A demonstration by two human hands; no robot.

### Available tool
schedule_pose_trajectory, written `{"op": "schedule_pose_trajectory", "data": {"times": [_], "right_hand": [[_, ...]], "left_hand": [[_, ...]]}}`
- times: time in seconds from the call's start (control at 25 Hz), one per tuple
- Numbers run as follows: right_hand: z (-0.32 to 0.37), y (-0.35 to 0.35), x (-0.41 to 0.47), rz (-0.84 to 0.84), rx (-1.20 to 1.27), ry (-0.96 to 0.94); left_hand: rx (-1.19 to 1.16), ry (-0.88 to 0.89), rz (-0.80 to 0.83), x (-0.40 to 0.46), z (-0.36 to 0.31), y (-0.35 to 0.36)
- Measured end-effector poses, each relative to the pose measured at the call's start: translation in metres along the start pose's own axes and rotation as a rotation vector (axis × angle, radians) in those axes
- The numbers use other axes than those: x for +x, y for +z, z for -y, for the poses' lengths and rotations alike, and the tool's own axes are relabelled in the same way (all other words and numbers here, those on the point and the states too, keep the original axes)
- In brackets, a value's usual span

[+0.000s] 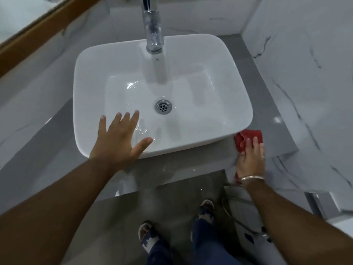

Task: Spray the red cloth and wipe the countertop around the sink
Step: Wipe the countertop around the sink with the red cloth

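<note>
A white rectangular sink (225,60) stands on a grey countertop (254,77). The red cloth (246,137) lies on the countertop at the sink's near right corner. My right hand (250,159) presses flat on the cloth, fingers together, covering its near part. My left hand (120,138) rests open on the sink's near left rim, fingers spread and reaching over the wet basin. No spray bottle is in view.
A chrome tap (152,29) rises over the back of the sink, and a drain (163,106) sits in the basin's middle. Marble walls close in left and right. The counter's front edge (172,178) is below my hands; my feet stand on the floor beneath.
</note>
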State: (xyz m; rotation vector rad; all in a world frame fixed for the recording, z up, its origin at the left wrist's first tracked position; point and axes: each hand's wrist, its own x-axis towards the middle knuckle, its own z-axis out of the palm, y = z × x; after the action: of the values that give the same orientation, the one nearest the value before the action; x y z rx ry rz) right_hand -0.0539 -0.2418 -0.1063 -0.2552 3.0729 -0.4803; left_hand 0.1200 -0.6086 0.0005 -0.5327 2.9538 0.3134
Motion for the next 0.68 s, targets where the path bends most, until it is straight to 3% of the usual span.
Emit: {"op": "schedule_pose_trajectory", "data": {"times": [0.08, 0.2, 0.28, 0.36, 0.4, 0.48, 0.56, 0.6, 0.68], "right_hand": [[0.06, 0.026, -0.045, -0.065, 0.066, 0.04], [0.152, 0.065, -0.126, 0.129, 0.038, -0.309], [0.149, 0.066, -0.123, 0.277, -0.016, -0.571], [0.104, 0.044, -0.081, 0.245, -0.155, -0.72], [0.074, 0.033, -0.056, 0.213, -0.22, -0.659], [0.018, 0.007, -0.01, 0.181, -0.222, -0.296], [0.013, -0.004, -0.001, 0.102, -0.128, -0.018], [0.034, 0.004, -0.015, 0.071, -0.114, 0.021], [0.098, 0.027, -0.065, 0.116, -0.098, -0.186]], "left_hand": [[-0.007, 0.002, -0.039, 0.002, -0.003, 0.0], [-0.048, -0.013, -0.044, 0.001, -0.001, -0.001], [-0.07, -0.017, -0.035, -0.001, -0.002, -0.002], [-0.067, -0.019, -0.029, -0.001, -0.002, -0.002], [-0.06, -0.023, -0.029, 0.0, -0.001, -0.003], [-0.043, -0.029, -0.033, 0.0, -0.002, -0.002], [-0.024, -0.031, -0.041, 0.0, -0.004, -0.001], [-0.017, -0.033, -0.036, 0.0, -0.005, -0.002], [-0.011, -0.044, -0.026, -0.001, -0.005, -0.003]]}}
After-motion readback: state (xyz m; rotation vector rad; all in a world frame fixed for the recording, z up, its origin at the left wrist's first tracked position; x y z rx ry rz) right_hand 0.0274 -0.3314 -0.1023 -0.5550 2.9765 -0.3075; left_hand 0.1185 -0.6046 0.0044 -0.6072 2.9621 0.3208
